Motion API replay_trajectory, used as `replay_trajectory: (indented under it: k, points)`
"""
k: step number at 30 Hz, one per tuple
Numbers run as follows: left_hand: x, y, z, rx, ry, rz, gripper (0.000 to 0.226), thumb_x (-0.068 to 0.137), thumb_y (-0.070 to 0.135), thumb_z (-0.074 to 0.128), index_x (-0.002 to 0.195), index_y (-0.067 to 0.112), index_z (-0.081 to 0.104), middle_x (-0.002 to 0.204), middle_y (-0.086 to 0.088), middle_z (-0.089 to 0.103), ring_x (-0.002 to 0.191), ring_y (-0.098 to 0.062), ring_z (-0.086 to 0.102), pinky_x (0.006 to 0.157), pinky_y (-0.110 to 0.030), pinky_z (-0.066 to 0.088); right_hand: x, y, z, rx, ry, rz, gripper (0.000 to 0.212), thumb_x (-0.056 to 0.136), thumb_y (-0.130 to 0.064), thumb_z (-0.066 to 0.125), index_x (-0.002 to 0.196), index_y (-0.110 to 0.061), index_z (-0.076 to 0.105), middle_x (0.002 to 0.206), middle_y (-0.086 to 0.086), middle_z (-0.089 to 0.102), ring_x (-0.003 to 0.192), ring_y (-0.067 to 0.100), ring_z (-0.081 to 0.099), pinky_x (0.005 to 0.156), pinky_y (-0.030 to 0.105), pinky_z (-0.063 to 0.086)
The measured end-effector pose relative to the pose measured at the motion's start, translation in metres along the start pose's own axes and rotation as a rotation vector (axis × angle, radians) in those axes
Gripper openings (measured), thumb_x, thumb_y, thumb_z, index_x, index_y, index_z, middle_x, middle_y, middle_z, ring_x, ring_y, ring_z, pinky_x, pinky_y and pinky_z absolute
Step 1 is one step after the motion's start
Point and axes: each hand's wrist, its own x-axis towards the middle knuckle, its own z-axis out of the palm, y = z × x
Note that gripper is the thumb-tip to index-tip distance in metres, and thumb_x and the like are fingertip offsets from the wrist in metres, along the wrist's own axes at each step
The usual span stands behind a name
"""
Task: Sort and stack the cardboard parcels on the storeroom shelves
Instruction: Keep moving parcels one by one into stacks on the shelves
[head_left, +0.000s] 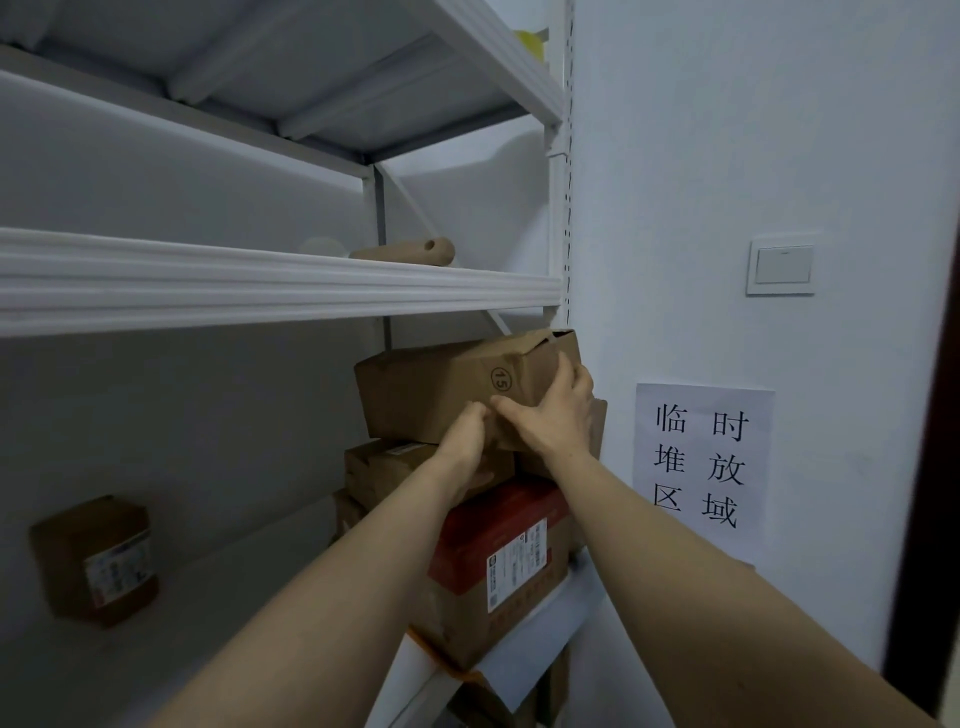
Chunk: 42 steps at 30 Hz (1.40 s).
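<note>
Head view, storeroom racking at its right end, against a white wall. The person's arms reach up to a stack of cardboard parcels on the middle shelf (218, 597). The top parcel (441, 389), plain brown with a circled "15" printed on its face, sits tilted on the stack just beneath the upper shelf beam (260, 280). The left hand (465, 441) grips its lower front edge, thumb on the face and fingers curled beneath. The right hand (553, 415) clasps the near right corner, thumb along the front and fingers spread up the end panel. Directly below lies a smaller brown parcel (384, 465), and under that a red-banded carton (498, 551) bearing a white shipping label. A lone parcel (93, 561) with a label stands well apart at the left of the same shelf. On the shelf above rests a cardboard tube (410, 252). On the wall to the right are a paper notice (704, 462) with Chinese characters and, higher, a light switch (782, 264).
</note>
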Motion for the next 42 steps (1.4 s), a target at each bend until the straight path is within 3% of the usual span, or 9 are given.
replay_trajectory:
  k: [8, 13, 18, 20, 23, 25, 29, 37, 42]
  points:
    - [-0.026, 0.000, -0.002, -0.031, 0.028, -0.034, 0.050, 0.094, 0.042, 0.033, 0.137, 0.021, 0.045, 0.135, -0.008, 0.051, 0.125, -0.027, 0.046, 0.104, -0.043, 0.039, -0.024, -0.010, -0.013, -0.030, 0.046, -0.049, 0.099, 0.075, -0.052, 0.072, 0.151, -0.018, 0.019, 0.157, 0.010, 0.011, 0.145, 0.029, 0.010, 0.118, 0.043, 0.011]
    - [-0.056, -0.001, -0.012, -0.035, 0.114, -0.017, 0.038, 0.096, 0.037, 0.034, 0.124, 0.017, 0.050, 0.108, -0.007, 0.059, 0.103, -0.024, 0.056, 0.090, -0.038, 0.042, -0.053, -0.017, -0.014, -0.005, 0.031, -0.105, 0.086, 0.077, -0.046, 0.070, 0.147, -0.018, 0.028, 0.154, 0.008, 0.018, 0.142, 0.027, 0.016, 0.116, 0.044, 0.015]
    - [-0.097, -0.012, -0.027, -0.017, 0.202, -0.053, 0.046, 0.093, 0.041, 0.037, 0.127, 0.018, 0.056, 0.127, -0.008, 0.058, 0.118, -0.028, 0.052, 0.092, -0.041, 0.044, -0.089, -0.026, -0.010, 0.035, -0.023, -0.137, 0.075, 0.080, -0.042, 0.069, 0.143, -0.018, 0.036, 0.151, 0.007, 0.024, 0.140, 0.026, 0.021, 0.113, 0.042, 0.017]
    - [-0.114, -0.019, -0.039, -0.041, 0.249, -0.046, 0.037, 0.096, 0.037, 0.036, 0.110, 0.016, 0.063, 0.113, -0.009, 0.064, 0.105, -0.025, 0.058, 0.092, -0.040, 0.048, -0.106, -0.031, -0.005, 0.042, -0.093, -0.147, 0.070, 0.082, -0.040, 0.068, 0.141, -0.017, 0.039, 0.148, 0.008, 0.029, 0.138, 0.026, 0.026, 0.111, 0.041, 0.021]
    - [-0.144, -0.029, -0.059, -0.028, 0.344, -0.072, 0.035, 0.100, 0.035, 0.032, 0.080, 0.018, 0.055, 0.078, -0.006, 0.057, 0.070, -0.018, 0.052, 0.066, -0.027, 0.045, -0.132, -0.040, 0.005, 0.065, -0.230, -0.166, 0.057, 0.084, -0.034, 0.065, 0.134, -0.017, 0.047, 0.141, 0.007, 0.041, 0.132, 0.026, 0.036, 0.108, 0.039, 0.026]
    - [-0.165, -0.042, -0.079, 0.033, 0.415, -0.097, 0.033, 0.101, 0.036, 0.031, 0.089, 0.017, 0.054, 0.088, -0.009, 0.057, 0.075, -0.019, 0.052, 0.069, -0.028, 0.045, -0.156, -0.048, 0.016, 0.091, -0.352, -0.177, 0.048, 0.084, -0.031, 0.064, 0.129, -0.018, 0.053, 0.136, 0.007, 0.048, 0.128, 0.025, 0.043, 0.108, 0.038, 0.031]
    - [-0.199, -0.063, -0.123, 0.105, 0.571, -0.140, 0.051, 0.100, 0.045, 0.030, 0.138, 0.013, 0.040, 0.131, -0.012, 0.050, 0.099, -0.025, 0.055, 0.084, -0.036, 0.047, -0.204, -0.064, 0.045, 0.138, -0.582, -0.219, 0.039, 0.085, -0.025, 0.063, 0.123, -0.018, 0.058, 0.128, 0.007, 0.054, 0.116, 0.025, 0.054, 0.101, 0.038, 0.041]
    - [-0.232, -0.100, -0.213, 0.167, 0.778, -0.215, 0.048, 0.100, 0.042, 0.034, 0.132, 0.008, 0.046, 0.107, -0.012, 0.055, 0.098, -0.027, 0.055, 0.081, -0.035, 0.046, -0.270, -0.090, 0.118, 0.140, -0.852, -0.212, 0.041, 0.090, -0.027, 0.061, 0.129, -0.019, 0.053, 0.135, 0.004, 0.051, 0.120, 0.023, 0.052, 0.096, 0.033, 0.043]
    - [-0.213, -0.117, -0.272, 0.203, 0.829, -0.244, 0.043, 0.100, 0.036, 0.038, 0.128, 0.005, 0.048, 0.107, -0.014, 0.056, 0.095, -0.027, 0.055, 0.085, -0.038, 0.047, -0.280, -0.095, 0.178, 0.133, -0.922, -0.140, 0.046, 0.092, -0.028, 0.060, 0.135, -0.018, 0.048, 0.137, 0.005, 0.051, 0.125, 0.024, 0.048, 0.101, 0.035, 0.042]
